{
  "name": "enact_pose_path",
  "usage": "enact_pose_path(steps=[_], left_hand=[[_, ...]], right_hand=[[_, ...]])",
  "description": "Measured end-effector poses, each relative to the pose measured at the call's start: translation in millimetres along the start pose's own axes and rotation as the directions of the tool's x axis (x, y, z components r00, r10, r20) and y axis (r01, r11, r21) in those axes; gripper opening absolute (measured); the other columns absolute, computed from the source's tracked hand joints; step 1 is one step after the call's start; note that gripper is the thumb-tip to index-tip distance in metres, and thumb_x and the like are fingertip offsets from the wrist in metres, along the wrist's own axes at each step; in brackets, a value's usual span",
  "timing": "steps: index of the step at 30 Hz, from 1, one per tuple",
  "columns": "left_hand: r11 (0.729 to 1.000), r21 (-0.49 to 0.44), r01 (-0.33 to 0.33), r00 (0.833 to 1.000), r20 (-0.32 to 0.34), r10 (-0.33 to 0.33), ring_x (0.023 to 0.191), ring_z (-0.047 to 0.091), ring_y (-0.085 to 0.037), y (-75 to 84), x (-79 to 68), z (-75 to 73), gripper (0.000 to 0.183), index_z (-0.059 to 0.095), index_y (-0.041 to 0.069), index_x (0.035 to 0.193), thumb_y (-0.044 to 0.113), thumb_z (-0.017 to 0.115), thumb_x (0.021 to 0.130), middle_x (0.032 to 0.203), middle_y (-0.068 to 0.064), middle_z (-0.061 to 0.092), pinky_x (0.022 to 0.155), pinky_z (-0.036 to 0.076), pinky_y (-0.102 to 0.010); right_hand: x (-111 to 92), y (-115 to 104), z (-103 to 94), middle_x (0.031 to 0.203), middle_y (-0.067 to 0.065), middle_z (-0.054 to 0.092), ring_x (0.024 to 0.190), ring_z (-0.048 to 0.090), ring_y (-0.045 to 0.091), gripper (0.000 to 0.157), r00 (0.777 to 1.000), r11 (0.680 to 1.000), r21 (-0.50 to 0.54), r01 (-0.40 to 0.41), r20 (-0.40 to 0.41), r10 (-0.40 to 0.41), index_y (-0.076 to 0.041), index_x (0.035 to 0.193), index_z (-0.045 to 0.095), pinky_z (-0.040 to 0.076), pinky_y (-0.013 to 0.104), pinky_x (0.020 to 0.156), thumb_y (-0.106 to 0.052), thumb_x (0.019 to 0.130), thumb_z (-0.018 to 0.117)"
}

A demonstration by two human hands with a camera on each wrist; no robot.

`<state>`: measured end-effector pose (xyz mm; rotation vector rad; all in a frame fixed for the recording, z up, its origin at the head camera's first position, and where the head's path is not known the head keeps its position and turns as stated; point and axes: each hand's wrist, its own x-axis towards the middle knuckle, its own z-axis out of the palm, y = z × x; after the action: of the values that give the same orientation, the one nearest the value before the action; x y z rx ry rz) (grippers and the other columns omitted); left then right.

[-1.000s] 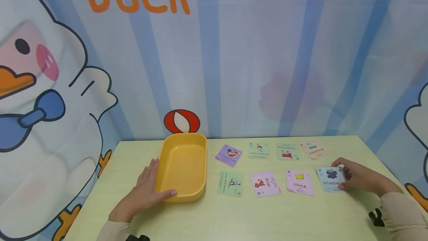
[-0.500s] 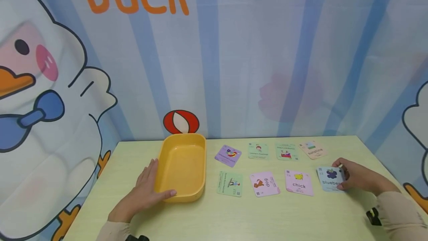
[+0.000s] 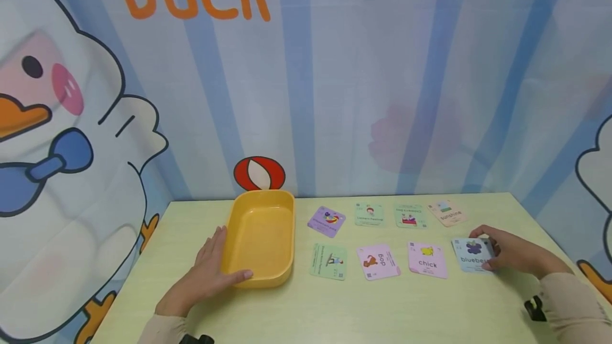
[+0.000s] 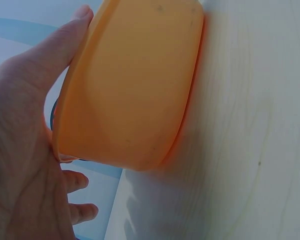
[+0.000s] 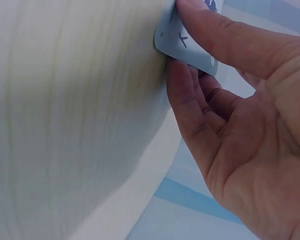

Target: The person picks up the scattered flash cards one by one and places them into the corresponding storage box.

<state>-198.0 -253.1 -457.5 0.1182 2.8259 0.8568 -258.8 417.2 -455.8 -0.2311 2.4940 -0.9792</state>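
Note:
My right hand [image 3: 509,252] pinches the right edge of a blue card [image 3: 470,254] printed with blueberries; the thumb covers the end of its word. In the right wrist view, the thumb lies over the card [image 5: 187,45] and the fingers are at its lower edge, close to the table. My left hand [image 3: 205,272] rests against a yellow plastic tray [image 3: 287,275], fingers straight along its left side and thumb at the near rim. The left wrist view shows the tray's outer wall [image 4: 130,90] with the thumb along its rim. Nothing lies inside the tray.
Left of the blueberry card lie a pink chick card [image 3: 427,260], a pink dog card [image 3: 379,263] and a green card [image 3: 328,262]. Behind them are a purple card [image 3: 327,221], two green cards and a sunshine card [image 3: 447,213]. A duck-printed curtain [image 3: 334,94] hangs behind the table.

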Motion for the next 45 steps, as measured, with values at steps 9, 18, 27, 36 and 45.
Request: enact_pose_path(steps=[9, 18, 27, 36, 45], left_hand=[[1.000, -0.001, -0.012, 1.000, -0.009, 0.012, 0.153, -0.004, -0.048, -0.6, 0.9, 0.9, 0.130, -0.009, 0.007, 0.162, 0.073, 0.069, 0.080, 0.170, -0.020, -0.008, 0.119, 0.006, -0.071], [1.000, 0.004, 0.007, 1.000, -0.003, -0.007, 0.154, -0.004, -0.047, -2.0, 1.7, 2.0, 0.131, -0.009, 0.009, 0.162, 0.075, 0.068, 0.079, 0.170, -0.019, -0.008, 0.118, 0.007, -0.071], [1.000, -0.006, 0.006, 1.000, 0.008, -0.006, 0.154, -0.004, -0.047, -0.1, -0.8, 0.7, 0.130, -0.009, 0.008, 0.162, 0.072, 0.069, 0.081, 0.170, -0.020, -0.008, 0.119, 0.006, -0.071], [1.000, -0.009, -0.004, 1.000, 0.004, 0.004, 0.153, -0.005, -0.047, 0.1, -2.9, -1.5, 0.130, -0.010, 0.007, 0.162, 0.071, 0.069, 0.081, 0.169, -0.020, -0.009, 0.119, 0.005, -0.071], [1.000, -0.004, 0.003, 1.000, 0.003, -0.003, 0.153, -0.005, -0.047, 0.8, -2.4, -0.6, 0.130, -0.009, 0.007, 0.162, 0.073, 0.068, 0.081, 0.170, -0.020, -0.008, 0.119, 0.007, -0.071]], right_hand=[[0.2, 8.0, -2.9, 0.104, 0.015, 0.058, 0.091, 0.060, 0.026, 0.059, 0.999, 0.998, -0.059, 0.033, -0.038, -0.035, 0.003, 0.134, 0.048, 0.052, 0.035, 0.074, -0.001, 0.084, 0.079], [2.5, 6.0, -2.3, 0.103, 0.016, 0.058, 0.091, 0.061, 0.027, 0.057, 0.999, 0.998, -0.061, 0.034, -0.034, -0.036, 0.005, 0.133, 0.048, 0.053, 0.036, 0.073, 0.004, 0.084, 0.077], [6.1, 5.8, -3.1, 0.104, 0.017, 0.058, 0.092, 0.061, 0.027, 0.059, 1.000, 0.999, -0.054, -0.004, -0.014, 0.003, 0.006, 0.134, 0.048, 0.053, 0.038, 0.075, 0.003, 0.084, 0.078], [7.2, 6.7, -2.0, 0.104, 0.018, 0.058, 0.092, 0.062, 0.027, 0.058, 1.000, 1.000, -0.030, -0.001, -0.011, 0.001, 0.007, 0.132, 0.048, 0.053, 0.038, 0.075, 0.004, 0.083, 0.078], [6.6, 6.7, -3.7, 0.107, 0.017, 0.058, 0.093, 0.059, 0.027, 0.060, 1.000, 0.999, -0.052, 0.005, -0.004, -0.005, 0.007, 0.137, 0.047, 0.051, 0.038, 0.076, 0.002, 0.086, 0.077]])
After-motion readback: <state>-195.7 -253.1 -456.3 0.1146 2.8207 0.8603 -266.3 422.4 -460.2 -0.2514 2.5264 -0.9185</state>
